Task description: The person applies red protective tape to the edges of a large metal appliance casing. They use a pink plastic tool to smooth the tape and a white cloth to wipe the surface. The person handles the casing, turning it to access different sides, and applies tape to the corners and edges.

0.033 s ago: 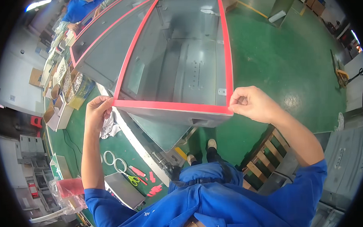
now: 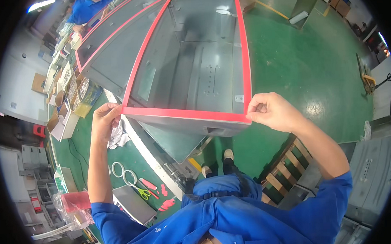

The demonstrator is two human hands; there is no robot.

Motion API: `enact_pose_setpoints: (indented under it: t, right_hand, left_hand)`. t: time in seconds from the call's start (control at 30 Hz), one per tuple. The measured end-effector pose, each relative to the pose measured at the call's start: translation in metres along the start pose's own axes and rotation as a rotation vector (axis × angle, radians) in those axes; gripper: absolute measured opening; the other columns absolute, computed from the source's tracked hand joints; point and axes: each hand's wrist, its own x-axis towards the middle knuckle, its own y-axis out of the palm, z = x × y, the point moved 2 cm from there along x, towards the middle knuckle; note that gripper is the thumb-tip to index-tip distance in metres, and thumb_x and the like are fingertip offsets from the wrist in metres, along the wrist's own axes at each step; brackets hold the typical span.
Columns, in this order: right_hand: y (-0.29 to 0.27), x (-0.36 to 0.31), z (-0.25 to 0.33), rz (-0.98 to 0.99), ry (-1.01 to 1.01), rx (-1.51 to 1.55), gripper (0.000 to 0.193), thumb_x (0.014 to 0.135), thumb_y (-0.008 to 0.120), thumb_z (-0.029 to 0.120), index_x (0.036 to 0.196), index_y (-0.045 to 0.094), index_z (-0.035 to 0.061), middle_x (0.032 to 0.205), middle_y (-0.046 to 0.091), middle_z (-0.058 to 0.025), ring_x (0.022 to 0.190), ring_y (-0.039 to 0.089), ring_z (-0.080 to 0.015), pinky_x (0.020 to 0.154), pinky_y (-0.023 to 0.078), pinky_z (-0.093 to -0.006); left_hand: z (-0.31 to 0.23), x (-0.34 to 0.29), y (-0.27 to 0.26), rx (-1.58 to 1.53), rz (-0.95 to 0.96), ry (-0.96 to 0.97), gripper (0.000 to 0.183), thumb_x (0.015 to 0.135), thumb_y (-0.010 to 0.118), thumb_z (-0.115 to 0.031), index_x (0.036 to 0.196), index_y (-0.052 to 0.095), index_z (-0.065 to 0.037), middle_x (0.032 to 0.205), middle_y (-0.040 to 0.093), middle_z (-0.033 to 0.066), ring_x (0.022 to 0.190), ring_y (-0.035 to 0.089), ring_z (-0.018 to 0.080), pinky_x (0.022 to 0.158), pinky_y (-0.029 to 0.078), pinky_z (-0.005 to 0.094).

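An open grey metal box [image 2: 209, 74] stands before me, its rim lined with red tape. Along its near edge runs a red tape strip [image 2: 186, 114]. At the near left corner my left hand [image 2: 105, 119] is closed, thumb and forefinger pinching the strip's left end. My right hand [image 2: 273, 113] is closed in a pinch at the near right corner, on the strip's other end. The strip lies along the rim between both hands. Fingertips partly cover its ends.
A second red-edged metal box [image 2: 115, 43] is at the far left, beside a co-worker in a blue shirt [image 2: 86, 12]. On the green bench are small-parts boxes [image 2: 76, 94], white tape rolls [image 2: 129, 177], green-handled scissors [image 2: 143, 193] and red scraps [image 2: 166, 204]. A wooden pallet [image 2: 285, 170] lies lower right.
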Motion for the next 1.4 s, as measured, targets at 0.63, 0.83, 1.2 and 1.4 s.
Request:
enact_pose_setpoints:
  t: [0.63,0.83,1.2,1.4]
  right_hand:
    - [0.001,0.001,0.001,0.011,0.004,0.016,0.007,0.077,0.061,0.006,0.076,0.057,0.0003,0.068,0.059,-0.0024,0.061,0.053,-0.0068,0.054,0.042,-0.0218]
    - [0.001,0.001,0.001,0.004,0.012,0.013,0.008,0.076,0.061,0.007,0.076,0.058,-0.0005,0.068,0.06,-0.0046,0.063,0.055,-0.0094,0.057,0.043,-0.0239]
    - [0.003,-0.003,0.008,-0.056,0.015,-0.063,0.011,0.075,0.062,0.009,0.079,0.059,-0.0008,0.067,0.06,-0.0072,0.063,0.057,-0.0134,0.06,0.045,-0.026]
    - [0.012,-0.01,-0.016,-0.233,-0.1,0.157,0.02,0.078,0.061,0.006,0.095,0.053,0.0004,0.076,0.058,-0.0045,0.065,0.056,-0.0099,0.058,0.045,-0.0244]
  left_hand:
    - [0.0,0.0,-0.001,0.02,-0.014,-0.003,0.009,0.078,0.064,-0.008,0.08,0.061,0.0,0.06,0.053,-0.0003,0.048,0.044,0.0033,0.041,0.029,0.0157]
    - [0.001,0.001,-0.001,0.013,-0.01,-0.003,0.009,0.078,0.064,-0.009,0.079,0.061,-0.001,0.059,0.053,-0.0005,0.048,0.044,0.0034,0.04,0.029,0.0159]
    - [-0.003,0.0,-0.002,0.042,-0.026,-0.035,0.011,0.076,0.066,-0.01,0.078,0.062,0.0,0.059,0.053,0.0001,0.047,0.044,0.0037,0.04,0.03,0.016]
    - [-0.006,-0.002,0.002,0.057,-0.079,-0.024,0.012,0.074,0.068,-0.008,0.078,0.063,0.002,0.061,0.054,0.001,0.048,0.046,0.0047,0.04,0.031,0.0165]
